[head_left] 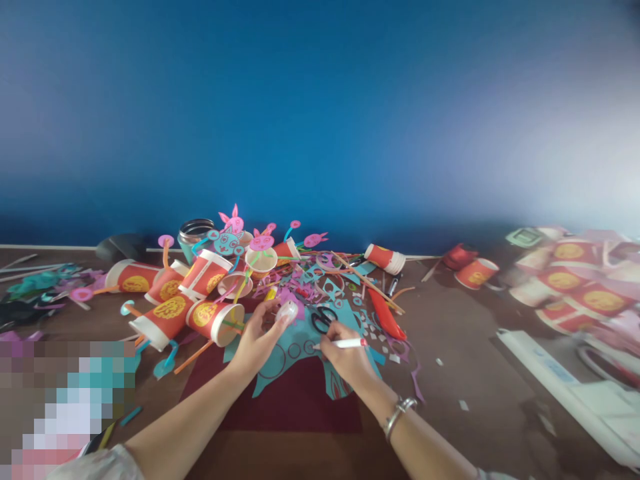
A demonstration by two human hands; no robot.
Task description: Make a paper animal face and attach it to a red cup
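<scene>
A small white rounded object (287, 312), its kind unclear, is pinched in the fingers of my left hand (260, 335) over a cut sheet of blue paper (300, 331). My right hand (345, 353) is closed around a marker (349, 343) with a white barrel and a red end. Its tip rests at or close to one of several circles drawn in a row on the blue paper. Black-handled scissors (324, 319) lie just beyond my right hand. Beneath the blue paper is a dark red sheet (300, 417).
Red-and-white paper cups (167, 317) with straw limbs crowd the left, some with pink paper faces (263, 240). Paper scraps (330, 283) and a red tool (385, 317) lie behind my hands. More cups (565, 280) and a white flat object (550, 373) are at right.
</scene>
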